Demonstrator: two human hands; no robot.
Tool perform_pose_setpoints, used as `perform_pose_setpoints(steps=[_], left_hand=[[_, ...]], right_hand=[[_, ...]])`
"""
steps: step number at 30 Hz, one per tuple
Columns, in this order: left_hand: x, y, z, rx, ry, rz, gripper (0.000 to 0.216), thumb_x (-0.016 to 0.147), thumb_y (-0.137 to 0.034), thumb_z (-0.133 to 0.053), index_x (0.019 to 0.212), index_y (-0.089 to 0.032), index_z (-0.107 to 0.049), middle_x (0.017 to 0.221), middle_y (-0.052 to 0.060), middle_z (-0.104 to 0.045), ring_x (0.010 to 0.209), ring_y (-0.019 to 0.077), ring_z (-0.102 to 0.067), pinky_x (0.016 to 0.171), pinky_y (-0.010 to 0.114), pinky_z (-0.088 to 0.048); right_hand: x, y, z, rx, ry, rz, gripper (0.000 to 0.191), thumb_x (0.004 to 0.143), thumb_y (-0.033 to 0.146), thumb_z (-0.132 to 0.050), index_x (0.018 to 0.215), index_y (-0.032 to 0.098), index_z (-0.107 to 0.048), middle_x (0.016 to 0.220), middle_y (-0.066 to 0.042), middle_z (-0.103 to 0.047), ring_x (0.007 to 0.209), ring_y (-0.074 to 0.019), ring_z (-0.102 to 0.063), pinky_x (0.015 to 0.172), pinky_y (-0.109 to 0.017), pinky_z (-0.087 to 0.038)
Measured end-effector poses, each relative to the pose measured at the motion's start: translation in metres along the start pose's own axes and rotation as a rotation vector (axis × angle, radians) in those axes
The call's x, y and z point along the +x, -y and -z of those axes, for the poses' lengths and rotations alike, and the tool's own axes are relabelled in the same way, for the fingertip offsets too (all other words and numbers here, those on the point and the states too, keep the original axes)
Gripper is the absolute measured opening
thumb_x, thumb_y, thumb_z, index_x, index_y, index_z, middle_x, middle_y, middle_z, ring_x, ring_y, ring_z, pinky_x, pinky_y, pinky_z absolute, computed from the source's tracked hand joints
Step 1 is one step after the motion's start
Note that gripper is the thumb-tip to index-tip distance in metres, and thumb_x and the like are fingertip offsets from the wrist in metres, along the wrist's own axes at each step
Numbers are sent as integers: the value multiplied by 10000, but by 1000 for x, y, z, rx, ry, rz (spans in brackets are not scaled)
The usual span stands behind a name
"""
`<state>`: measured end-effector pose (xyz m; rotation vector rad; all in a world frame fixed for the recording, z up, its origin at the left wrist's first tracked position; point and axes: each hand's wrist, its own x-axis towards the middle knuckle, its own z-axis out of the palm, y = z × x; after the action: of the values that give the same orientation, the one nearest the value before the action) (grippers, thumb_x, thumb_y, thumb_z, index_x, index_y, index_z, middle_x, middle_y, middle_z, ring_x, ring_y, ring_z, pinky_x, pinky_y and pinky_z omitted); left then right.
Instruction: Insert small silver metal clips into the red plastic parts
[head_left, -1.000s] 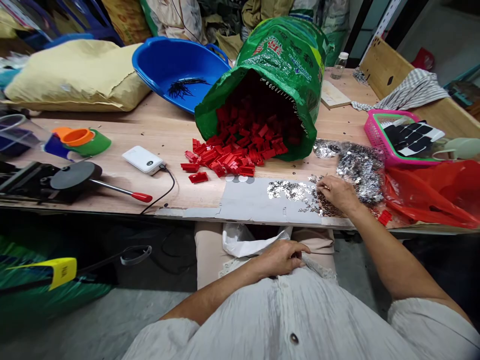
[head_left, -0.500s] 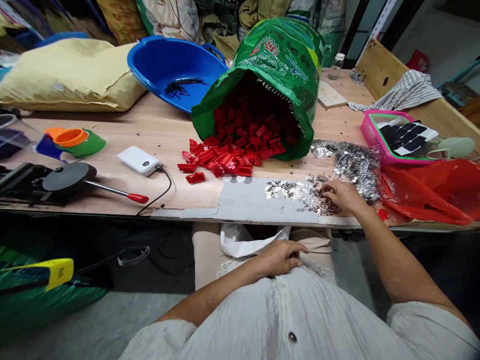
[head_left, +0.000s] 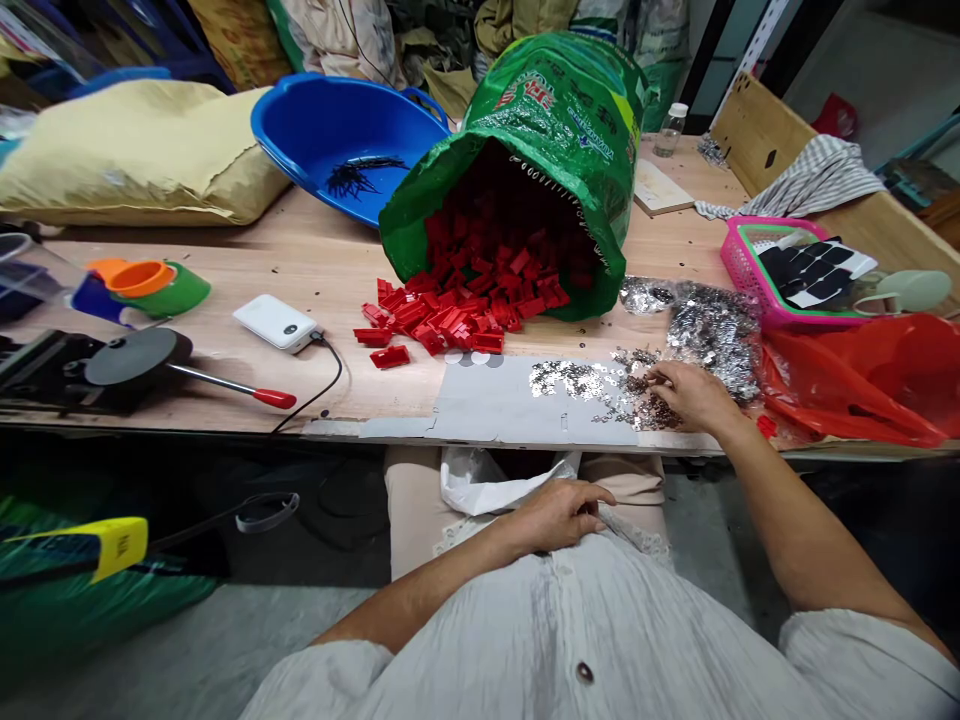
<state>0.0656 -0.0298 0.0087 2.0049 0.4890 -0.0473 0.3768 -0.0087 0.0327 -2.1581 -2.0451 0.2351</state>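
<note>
My right hand [head_left: 690, 398] reaches over a pile of small shiny metal pieces [head_left: 643, 392], thumb and fingers drawn together at its edge. What lies between the fingertips is too small to make out. To the left, more flat metal pieces [head_left: 571, 380] are spread on a grey sheet [head_left: 487, 405]. A clear bag of metal pieces [head_left: 712, 335] lies just beyond the hand. My left hand [head_left: 566, 515] rests on my lap, palm down, with the index finger stretched out and apart from the other, bent fingers. Nothing shows in it.
Red plastic parts [head_left: 457, 315] spill from a tipped green sack [head_left: 555, 110]. Behind stands a blue basin [head_left: 322, 120]. A lever tool [head_left: 139, 360] and white power bank [head_left: 275, 322] lie left; a pink basket [head_left: 742, 275] and red bag [head_left: 862, 380] sit right.
My right hand has shifted very slightly right over the metal pieces. My left hand stays on my lap.
</note>
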Motion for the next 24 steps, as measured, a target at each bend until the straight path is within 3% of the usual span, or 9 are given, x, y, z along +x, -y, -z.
perform_pose_setpoints(steps=[9,24], left_hand=[[0,0,-1,2,-10,-9,376,850,-262,-662,1224,-218,-652,1025,59,-719,931,191,-658,817,276,-467],[0,-1,2,-18,6,7,388,855,-269,-657,1239,-221,-643,1031,58,-715,929,192,-649,815,279,-469]], right_hand=[[8,6,-4,-10,20,-9,271,878,345,-590,1132,272,-648,1165,-60,-669,1035,-247,-612,845,-347,-447],[13,-4,-1,137,42,-71,101,849,289,-578,891,245,-659,890,-22,-710,797,-197,-614,689,-285,-421]])
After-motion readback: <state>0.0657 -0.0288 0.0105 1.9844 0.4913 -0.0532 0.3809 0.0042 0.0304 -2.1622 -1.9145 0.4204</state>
